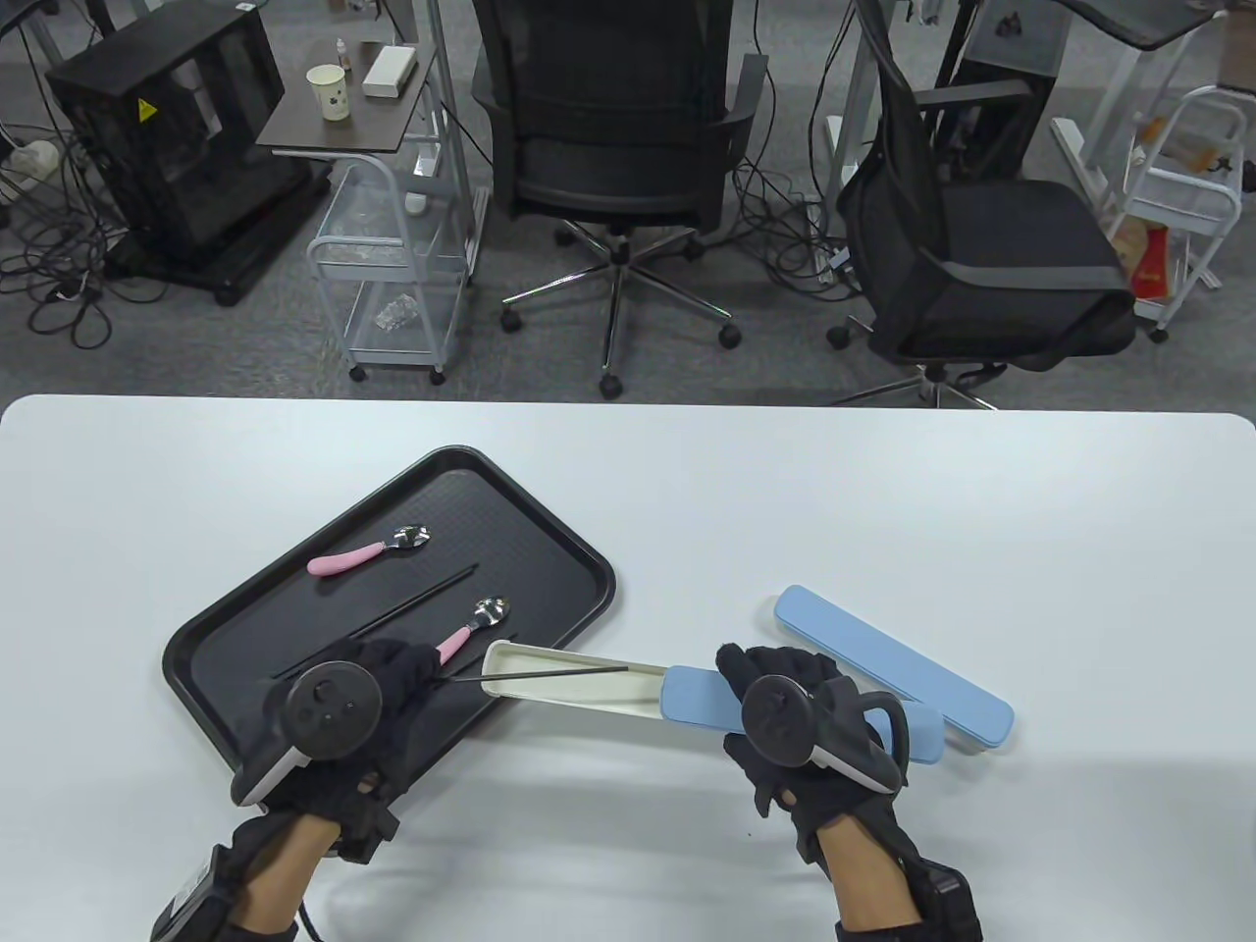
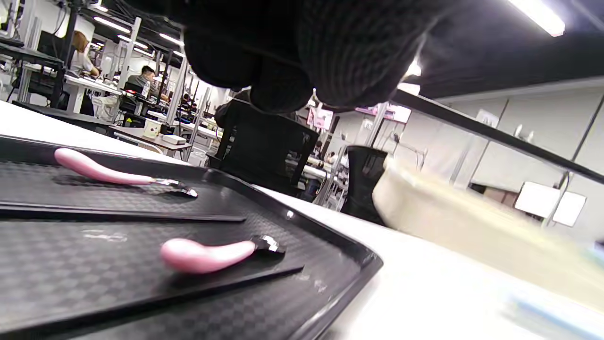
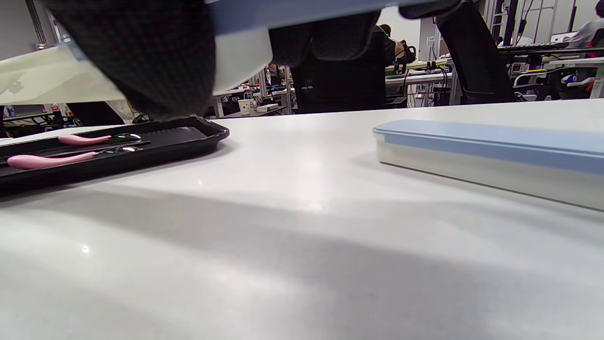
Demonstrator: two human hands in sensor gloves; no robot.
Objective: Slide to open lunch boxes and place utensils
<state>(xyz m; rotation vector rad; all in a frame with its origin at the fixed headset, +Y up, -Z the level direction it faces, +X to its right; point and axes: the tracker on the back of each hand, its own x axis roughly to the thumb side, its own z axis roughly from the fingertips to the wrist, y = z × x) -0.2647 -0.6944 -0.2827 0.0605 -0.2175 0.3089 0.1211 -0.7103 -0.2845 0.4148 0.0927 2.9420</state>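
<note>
the wide white table [image 1: 687, 491] carries everything. on its left part lies a black rectangular plastic tray [image 1: 549, 530] set at an angle, its near end under the left hand [image 1: 339, 721]. right of the tray, a long cream lunch box with a pale blue sliding lid [image 1: 579, 684] is held off the table by the right hand [image 1: 800, 731]; the lid is slid back toward that hand, so the cream trough is uncovered on its tray-side end, which reaches over the tray's right edge. just behind the right hand, a second long lunch box with a closed pale blue lid [image 1: 898, 675] rests flat on the table.

the right hand is wrapped round the lidded end of the open box, fingers curled under it. the left hand is closed in a pinch on a thin black chopstick [image 1: 554, 674], whose far end lies inside the open trough.

on the tray lie another black chopstick [image 1: 417, 601], a pink-handled metal spoon [image 1: 368, 552] toward the far side, and a second pink-handled metal spoon [image 1: 478, 625] just beside the left hand's fingers.
</note>
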